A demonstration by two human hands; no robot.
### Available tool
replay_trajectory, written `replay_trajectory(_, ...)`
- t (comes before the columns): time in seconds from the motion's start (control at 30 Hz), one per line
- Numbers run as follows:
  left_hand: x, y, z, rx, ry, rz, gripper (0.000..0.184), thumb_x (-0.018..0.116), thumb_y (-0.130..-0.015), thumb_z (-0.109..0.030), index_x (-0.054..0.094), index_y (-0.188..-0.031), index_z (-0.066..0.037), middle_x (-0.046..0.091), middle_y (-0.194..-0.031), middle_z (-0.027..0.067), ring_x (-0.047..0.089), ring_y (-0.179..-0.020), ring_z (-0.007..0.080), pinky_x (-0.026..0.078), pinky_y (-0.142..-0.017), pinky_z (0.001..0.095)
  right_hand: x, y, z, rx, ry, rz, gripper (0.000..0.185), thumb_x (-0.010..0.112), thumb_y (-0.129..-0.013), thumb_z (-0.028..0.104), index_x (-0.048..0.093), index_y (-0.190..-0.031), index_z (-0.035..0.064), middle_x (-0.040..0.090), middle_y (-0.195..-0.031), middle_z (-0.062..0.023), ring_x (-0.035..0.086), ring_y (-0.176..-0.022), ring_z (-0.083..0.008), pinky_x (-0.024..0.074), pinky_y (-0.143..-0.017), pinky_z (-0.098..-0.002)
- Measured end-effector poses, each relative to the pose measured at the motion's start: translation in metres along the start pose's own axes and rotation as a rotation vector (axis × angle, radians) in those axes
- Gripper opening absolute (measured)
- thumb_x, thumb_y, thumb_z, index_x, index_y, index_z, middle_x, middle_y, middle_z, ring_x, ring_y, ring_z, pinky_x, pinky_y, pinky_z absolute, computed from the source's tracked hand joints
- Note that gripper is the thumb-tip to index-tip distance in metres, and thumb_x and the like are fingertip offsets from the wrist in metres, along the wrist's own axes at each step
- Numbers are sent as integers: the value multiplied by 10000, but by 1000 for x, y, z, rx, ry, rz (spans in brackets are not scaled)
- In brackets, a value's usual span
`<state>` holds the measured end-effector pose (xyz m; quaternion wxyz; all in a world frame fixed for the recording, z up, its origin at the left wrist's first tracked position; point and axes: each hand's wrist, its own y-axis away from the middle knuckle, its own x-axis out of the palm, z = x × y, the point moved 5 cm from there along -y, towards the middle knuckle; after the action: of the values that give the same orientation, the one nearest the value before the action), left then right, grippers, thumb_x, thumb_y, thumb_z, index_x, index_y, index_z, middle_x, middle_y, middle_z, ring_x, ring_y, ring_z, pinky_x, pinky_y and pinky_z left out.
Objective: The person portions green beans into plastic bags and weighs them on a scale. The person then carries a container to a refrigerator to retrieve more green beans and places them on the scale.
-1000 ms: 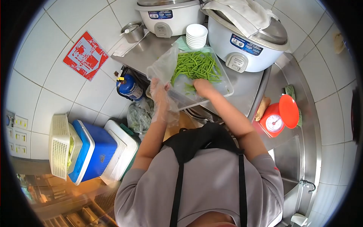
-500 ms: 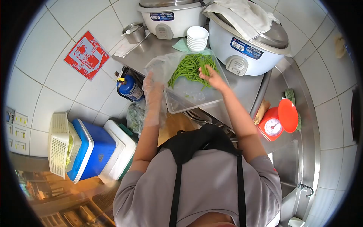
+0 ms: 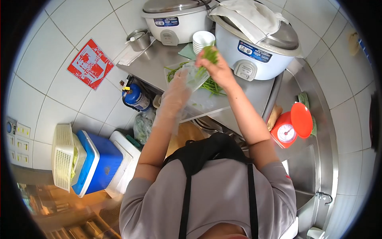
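My right hand (image 3: pixel 217 69) is closed round a bunch of cut green beans (image 3: pixel 209 55), raised over the clear plastic tray (image 3: pixel 217 108). Beside it, my left hand (image 3: pixel 179 89), covered by clear plastic, holds a clear plastic bag (image 3: pixel 195 78) just below the bunch. The fingers of the left hand are blurred behind the plastic. More green beans (image 3: pixel 213 86) lie in the tray, partly hidden by the bag and my hands.
Two rice cookers (image 3: pixel 175 24) (image 3: pixel 254 47) stand at the back, with white bowls (image 3: pixel 203 39) between them. A metal pot (image 3: pixel 139 40) is at the back left. A red scale (image 3: pixel 285 131) sits right, a fire extinguisher (image 3: pixel 136 97) left, and a blue cooler (image 3: pixel 104 159) lower left.
My right hand has lifted a bunch of beans out of the tray and up to the bag. My left hand has moved right with the bag, over the tray.
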<state>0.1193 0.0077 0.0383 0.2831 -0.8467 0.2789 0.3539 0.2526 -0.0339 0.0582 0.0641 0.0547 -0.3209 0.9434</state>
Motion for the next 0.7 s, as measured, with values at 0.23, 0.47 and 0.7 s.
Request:
replay_trajectory(0.23,-3,-15,15,68,134,431,588,537,-692,-130,415,-1258,-29,513,-1155,156,533,-955,220,406,-860,303,4,-2,-34,254,835,644,332,511,-817,77,441,-1134,12,548,-1069,-137,533,-990,-257,404,-826,-336)
replay_trajectory(0.47,-25,-9,-67,320,177,228,585,539,-707,-155,420,-1272,-62,518,-1162,161,495,-1039,211,389,-877,300,53,-8,-57,516,1577,1312,344,516,-778,92,511,-1114,21,556,-1079,-171,534,-962,-312,418,-809,-358)
replay_trajectory(0.7,-5,-52,-4,256,-177,399,617,516,-713,-185,365,-1278,10,397,-1291,202,372,-1213,265,274,-1011,310,38,-24,-23,484,1438,1120,327,543,-736,101,579,-1055,38,582,-1021,-180,568,-886,-310,436,-764,-370)
